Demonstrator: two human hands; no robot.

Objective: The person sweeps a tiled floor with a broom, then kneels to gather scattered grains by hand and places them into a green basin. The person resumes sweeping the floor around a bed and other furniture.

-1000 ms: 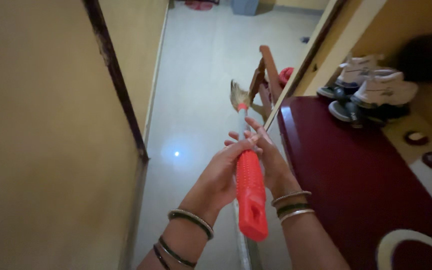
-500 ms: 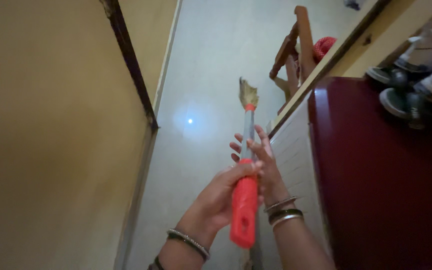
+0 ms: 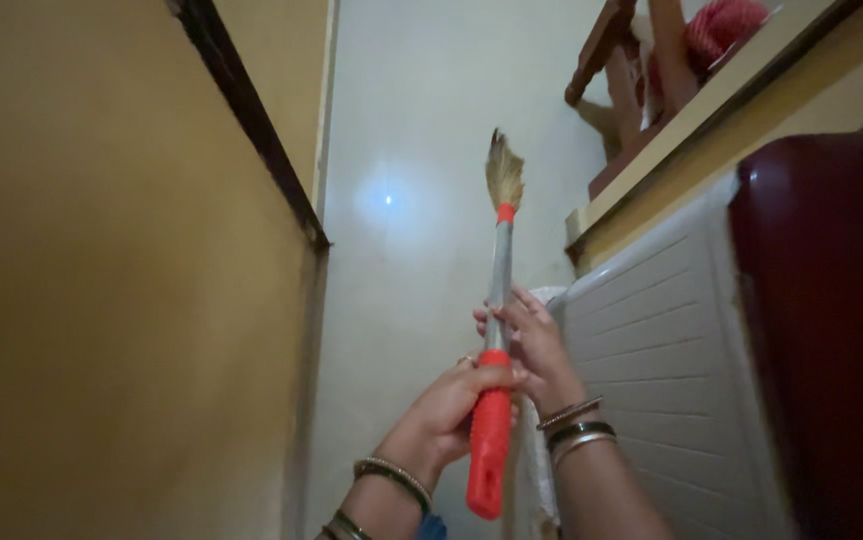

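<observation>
I hold a broom (image 3: 496, 300) with a red ridged plastic grip, a grey metal shaft and a small tuft of straw bristles at its far end above the pale floor. My left hand (image 3: 456, 405) is wrapped round the top of the red grip. Just beyond it my right hand (image 3: 529, 345) grips the grey shaft, fingers curled loosely over it. Both wrists wear bangles.
A yellow wall with a dark door frame (image 3: 251, 125) fills the left. To the right stands a dark red appliance (image 3: 831, 330) with a white ribbed side panel. A wooden chair (image 3: 631, 70) with a red item on it stands beyond, on the pale tiled floor (image 3: 421, 150).
The view has tilted and swung left, so the shoes on the red top have left the frame. The broom now stands more upright, and my hands have shifted slightly on it.
</observation>
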